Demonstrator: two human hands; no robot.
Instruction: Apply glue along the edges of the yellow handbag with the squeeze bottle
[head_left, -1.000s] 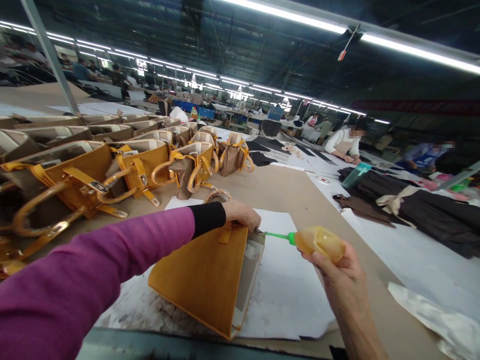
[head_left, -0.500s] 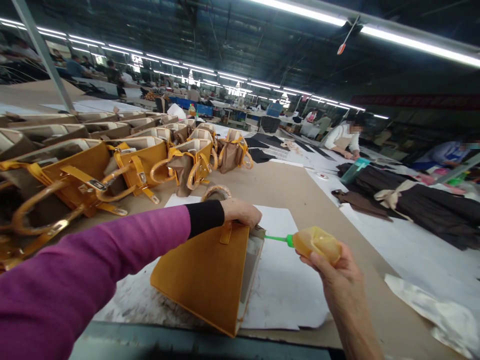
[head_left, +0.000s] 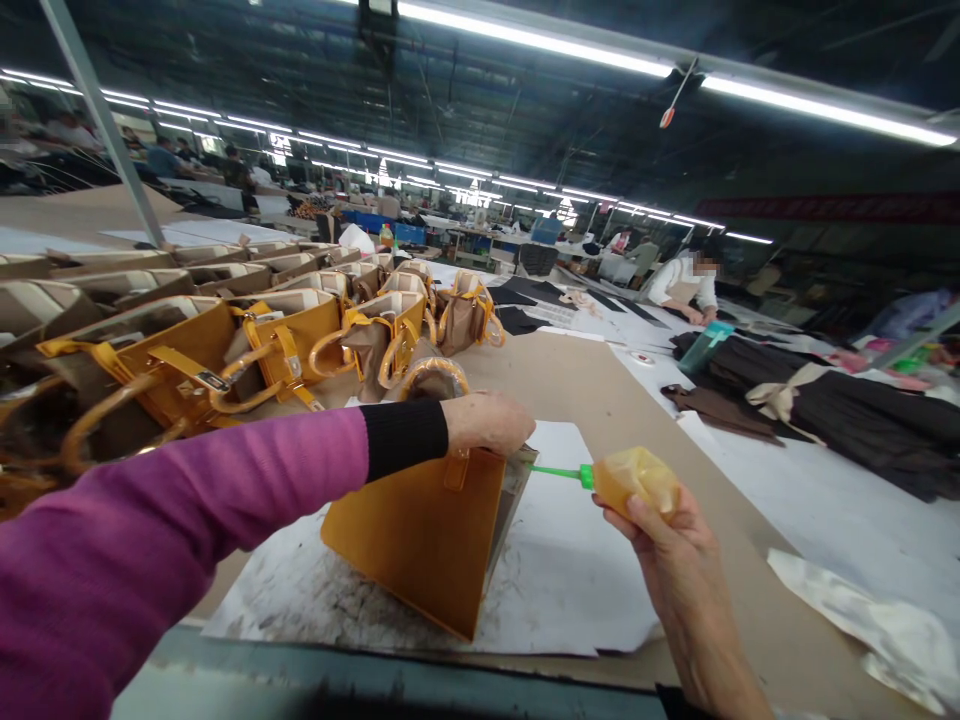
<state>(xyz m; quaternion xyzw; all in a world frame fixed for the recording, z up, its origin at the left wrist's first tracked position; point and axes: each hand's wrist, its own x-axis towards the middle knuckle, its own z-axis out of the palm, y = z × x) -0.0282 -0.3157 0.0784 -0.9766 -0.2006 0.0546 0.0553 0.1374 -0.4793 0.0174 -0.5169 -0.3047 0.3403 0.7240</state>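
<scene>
In front of me a mustard-yellow handbag [head_left: 420, 535] lies tilted on a stained white sheet [head_left: 577, 570], its open side facing right. My left hand [head_left: 491, 422] is closed on the bag's upper edge near the opening; the fingertips are partly hidden. A clear-wrapped round handle [head_left: 433, 375] rises behind my left wrist. My right hand [head_left: 671, 530] grips a squeeze bottle [head_left: 634, 482] of amber liquid, its sides dented inward. The bottle's long green nozzle [head_left: 551, 470] points left, with its tip at the edge of the bag's opening.
Rows of similar yellow and brown bags [head_left: 292, 335] stand at the left. A white cloth [head_left: 862, 620] lies at the right, with dark fabric [head_left: 847, 410] and a teal bottle [head_left: 705, 348] beyond. A co-worker [head_left: 686, 285] stands across the table.
The handbag has shifted slightly right and turned, its lower corner moving up. My left hand has moved a little right with it. The bottle's nozzle stays at the opening's edge.
</scene>
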